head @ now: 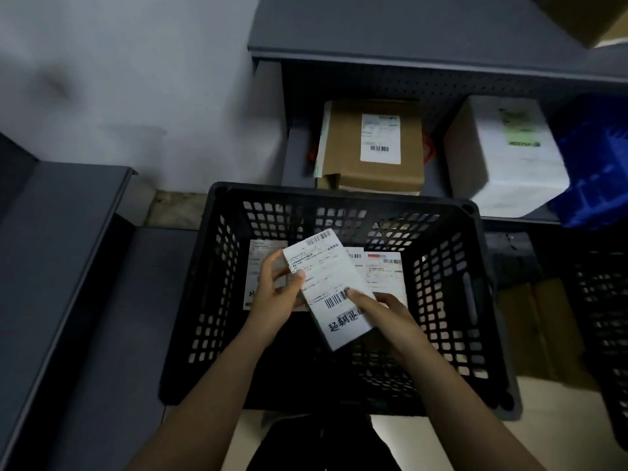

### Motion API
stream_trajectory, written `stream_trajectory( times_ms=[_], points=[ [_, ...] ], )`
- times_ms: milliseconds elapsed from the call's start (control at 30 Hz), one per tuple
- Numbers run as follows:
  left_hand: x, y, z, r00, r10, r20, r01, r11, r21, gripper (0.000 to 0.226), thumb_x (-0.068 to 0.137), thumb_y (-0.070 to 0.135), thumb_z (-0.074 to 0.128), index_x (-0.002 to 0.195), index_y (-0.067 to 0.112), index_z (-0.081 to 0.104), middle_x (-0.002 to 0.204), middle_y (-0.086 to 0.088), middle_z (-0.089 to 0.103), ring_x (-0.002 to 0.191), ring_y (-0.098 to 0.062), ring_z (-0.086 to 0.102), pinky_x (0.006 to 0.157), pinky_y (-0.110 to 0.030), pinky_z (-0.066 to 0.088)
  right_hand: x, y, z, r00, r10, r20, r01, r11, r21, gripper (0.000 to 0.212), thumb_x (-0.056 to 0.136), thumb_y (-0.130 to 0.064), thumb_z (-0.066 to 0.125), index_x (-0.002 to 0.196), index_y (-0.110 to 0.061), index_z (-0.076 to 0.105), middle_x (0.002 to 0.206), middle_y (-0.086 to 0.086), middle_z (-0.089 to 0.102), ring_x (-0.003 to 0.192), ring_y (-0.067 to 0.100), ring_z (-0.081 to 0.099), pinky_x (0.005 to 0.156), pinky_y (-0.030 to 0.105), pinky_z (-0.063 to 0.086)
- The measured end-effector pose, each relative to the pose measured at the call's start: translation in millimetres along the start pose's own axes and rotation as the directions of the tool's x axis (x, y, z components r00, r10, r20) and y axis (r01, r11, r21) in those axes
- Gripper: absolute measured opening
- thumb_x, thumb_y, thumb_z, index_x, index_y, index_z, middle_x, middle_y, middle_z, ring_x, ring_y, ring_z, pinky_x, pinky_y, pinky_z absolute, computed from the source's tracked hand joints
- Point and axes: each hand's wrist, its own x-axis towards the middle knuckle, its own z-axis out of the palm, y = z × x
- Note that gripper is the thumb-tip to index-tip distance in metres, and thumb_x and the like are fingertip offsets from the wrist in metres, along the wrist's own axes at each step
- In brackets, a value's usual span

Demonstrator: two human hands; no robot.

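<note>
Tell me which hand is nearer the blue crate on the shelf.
Right. The right hand holds the near end of the white labelled box, below and left of the blue crate; the left hand pinches its left edge, farther away.

L hand [273, 300] + R hand [387, 312] round white labelled pkg [328, 283], over black crate [445, 287] w/ more pkgs [387, 277].

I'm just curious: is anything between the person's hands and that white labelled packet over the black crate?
No. The left hand and right hand both hold the white packet directly. Other labelled packets lie below it in the black crate.
</note>
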Motion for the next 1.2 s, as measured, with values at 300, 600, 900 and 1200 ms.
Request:
stream_trajectory(
  times_ms=[300,600,900,1200],
  points=[
    [39.5,-39.7,9.0,0.985,-0.136,-0.102,0.153,0.971,0.182,0.046,0.089,0.014,0.069,0.122,0.018,0.037,0.115,0.007,0.054,0.094,-0.002,0.059,0.073,-0.018,0.053,58.2,27.3,0.4,0.983,0.007,-0.183,-0.002,1.000,0.024,0.082,0.052,-0.041,0.092,0.117,-0.007,0.058,0.099,0.004,0.074,0.086,0.018,0.073,0.080,0.042,0.060],
    [83.6,-69.9,25.1,0.997,0.006,-0.080,0.034,0.875,0.483,0.051,0.085,0.031,0.073,0.124,0.026,0.040,0.114,0.011,0.055,0.097,-0.002,0.053,0.068,-0.008,0.038,141.5,18.7,1.7,0.956,-0.130,-0.263,0.100,0.987,-0.122,0.066,0.082,-0.034,0.076,0.136,-0.015,0.044,0.117,0.004,0.063,0.101,0.020,0.062,0.084,0.036,0.053],
    [111.7,-106.7,45.4,0.999,0.048,-0.010,-0.038,0.882,0.470,0.053,0.087,0.032,0.070,0.131,0.029,0.042,0.115,0.019,0.053,0.109,-0.003,0.052,0.087,-0.020,0.043,187.5,30.6,-16.4,0.949,-0.223,-0.222,0.184,0.966,-0.180,0.058,0.085,-0.035,0.071,0.138,-0.027,0.048,0.125,-0.006,0.064,0.113,0.015,0.061,0.100,0.044,0.050],
    [112.9,-101.3,28.0,0.987,0.070,-0.147,-0.001,0.907,0.420,0.052,0.081,0.057,0.063,0.126,0.039,0.043,0.128,0.001,0.051,0.112,-0.013,0.055,0.090,-0.037,0.055,169.1,36.0,-4.5,0.984,-0.077,-0.158,0.083,0.996,0.029,0.048,0.084,-0.030,0.075,0.119,-0.024,0.042,0.113,0.004,0.065,0.092,0.016,0.065,0.074,0.033,0.053]
  ],
)
